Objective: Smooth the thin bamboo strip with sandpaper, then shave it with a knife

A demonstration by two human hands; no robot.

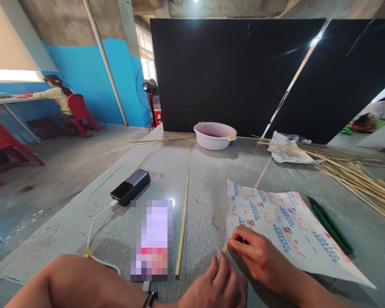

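My left hand [214, 282] and my right hand [256, 256] are close together near the front of the table, fingers pinched on a thin bamboo strip [223, 249]. Only a short piece of it shows between them. A sheet of sandpaper [276, 222] lies printed backing up, just beyond and beside my right hand, reading "coated abrasive". Past its far edge a length of bamboo [263, 173] sticks out, roughly in line with the held piece; whether they are one strip is hidden. Another bamboo strip [185, 205] lies lengthwise left of my hands.
A phone [152, 239] and a black power bank [131, 187] with a white cable lie at left. A green-handled tool [330, 224] is right of the sandpaper. Farther back are a white basin [215, 137], crumpled paper [287, 147] and many bamboo strips [356, 175]. A person [59, 96] sits far left.
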